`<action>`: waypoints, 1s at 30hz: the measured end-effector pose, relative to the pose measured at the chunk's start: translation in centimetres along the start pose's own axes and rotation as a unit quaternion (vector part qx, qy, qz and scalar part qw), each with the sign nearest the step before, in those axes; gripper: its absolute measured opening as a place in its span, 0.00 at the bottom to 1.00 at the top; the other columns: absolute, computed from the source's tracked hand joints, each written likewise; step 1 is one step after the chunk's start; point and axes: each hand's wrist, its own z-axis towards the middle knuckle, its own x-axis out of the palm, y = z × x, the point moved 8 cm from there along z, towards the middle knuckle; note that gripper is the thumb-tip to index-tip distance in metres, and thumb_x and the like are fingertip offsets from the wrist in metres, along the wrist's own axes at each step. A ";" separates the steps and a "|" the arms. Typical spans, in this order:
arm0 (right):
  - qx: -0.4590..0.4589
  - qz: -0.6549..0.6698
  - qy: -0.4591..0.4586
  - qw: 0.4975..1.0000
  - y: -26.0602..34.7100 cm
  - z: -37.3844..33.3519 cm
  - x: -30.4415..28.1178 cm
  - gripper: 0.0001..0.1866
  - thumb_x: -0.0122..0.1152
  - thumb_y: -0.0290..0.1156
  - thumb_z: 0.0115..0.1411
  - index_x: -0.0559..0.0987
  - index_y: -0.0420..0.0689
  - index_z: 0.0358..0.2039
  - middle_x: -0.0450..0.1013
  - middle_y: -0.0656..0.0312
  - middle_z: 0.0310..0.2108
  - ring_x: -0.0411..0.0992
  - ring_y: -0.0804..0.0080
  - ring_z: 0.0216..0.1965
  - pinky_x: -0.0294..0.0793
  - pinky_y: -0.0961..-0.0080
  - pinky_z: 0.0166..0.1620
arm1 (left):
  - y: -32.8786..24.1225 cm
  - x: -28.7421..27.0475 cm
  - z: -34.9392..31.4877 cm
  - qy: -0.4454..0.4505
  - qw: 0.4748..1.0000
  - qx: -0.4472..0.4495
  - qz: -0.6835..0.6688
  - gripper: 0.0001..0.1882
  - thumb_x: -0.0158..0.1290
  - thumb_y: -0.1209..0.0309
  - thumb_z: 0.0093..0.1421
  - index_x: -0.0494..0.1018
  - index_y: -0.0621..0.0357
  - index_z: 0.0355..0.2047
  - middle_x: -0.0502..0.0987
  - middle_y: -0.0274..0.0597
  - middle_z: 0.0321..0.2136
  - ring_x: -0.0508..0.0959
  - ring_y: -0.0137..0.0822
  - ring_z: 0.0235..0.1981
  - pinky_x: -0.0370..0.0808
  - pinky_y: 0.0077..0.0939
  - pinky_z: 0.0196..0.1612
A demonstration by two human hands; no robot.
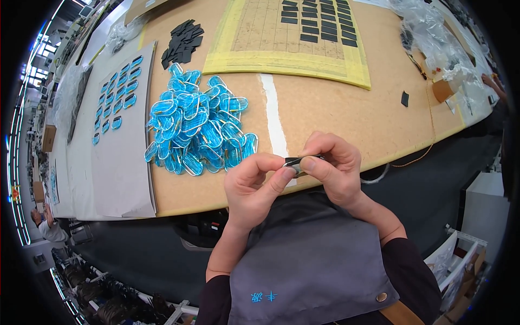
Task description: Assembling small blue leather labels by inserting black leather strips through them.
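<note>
Above the near edge of the table, my left hand (252, 187) and my right hand (337, 169) meet thumb to thumb. Both pinch a small black piece with a pale, shiny edge (294, 161); the fingertips cover most of it, so its full shape is hidden. Just beyond my left hand lies a heap of blue oval pieces (200, 122) with whitish rims. Farther back is a pile of black rectangular patches (183, 45). More black patches (329, 29) lie in rows on a board edged with yellow tape (260, 63).
At the left, a grey board (124, 184) carries rows of blue oval pieces with dark tops. One loose black patch (404, 98) lies at the right, near crumpled clear plastic (433, 32) and a brown tape roll (442, 91). A white strip (273, 114) crosses the tabletop.
</note>
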 end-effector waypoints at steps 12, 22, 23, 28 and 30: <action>0.008 -0.005 0.008 1.000 -0.1 0.1 0.3 0.03 0.61 0.20 0.59 0.76 0.37 0.34 0.74 0.64 0.31 0.70 0.84 0.33 0.68 0.84 0.37 | 0.4 0.5 -0.1 -0.029 0.995 -0.027 -0.086 0.07 0.55 0.82 0.60 0.73 0.68 0.39 0.79 0.39 0.34 0.77 0.22 0.35 0.73 0.15 0.38; 0.004 -0.016 -0.001 1.000 -0.1 0.0 0.2 0.03 0.61 0.20 0.59 0.77 0.37 0.34 0.74 0.65 0.31 0.69 0.84 0.34 0.68 0.84 0.38 | 0.4 0.5 -0.2 -0.034 0.996 0.003 -0.080 0.07 0.53 0.82 0.61 0.72 0.67 0.40 0.79 0.39 0.34 0.77 0.21 0.35 0.73 0.14 0.38; 0.004 -0.016 -0.001 1.000 -0.1 -0.1 0.2 0.03 0.61 0.20 0.59 0.77 0.37 0.34 0.74 0.65 0.31 0.69 0.84 0.34 0.68 0.84 0.38 | 0.4 0.5 -0.2 -0.031 0.996 0.006 -0.078 0.07 0.53 0.82 0.61 0.72 0.67 0.40 0.79 0.39 0.34 0.77 0.21 0.35 0.73 0.14 0.38; 0.002 -0.021 0.003 1.000 -0.1 -0.1 0.2 0.04 0.61 0.20 0.58 0.77 0.37 0.34 0.74 0.65 0.31 0.69 0.84 0.34 0.68 0.85 0.38 | 0.4 0.5 -0.2 -0.032 0.997 0.014 -0.072 0.07 0.53 0.82 0.61 0.73 0.67 0.40 0.79 0.38 0.34 0.77 0.21 0.35 0.72 0.14 0.38; 0.005 -0.018 0.000 1.000 -0.2 -0.1 0.2 0.04 0.61 0.20 0.58 0.77 0.37 0.35 0.74 0.65 0.31 0.69 0.84 0.34 0.68 0.84 0.38 | 0.3 0.4 -0.1 -0.032 0.997 0.019 -0.070 0.07 0.53 0.82 0.61 0.73 0.67 0.40 0.79 0.38 0.34 0.77 0.21 0.35 0.72 0.14 0.38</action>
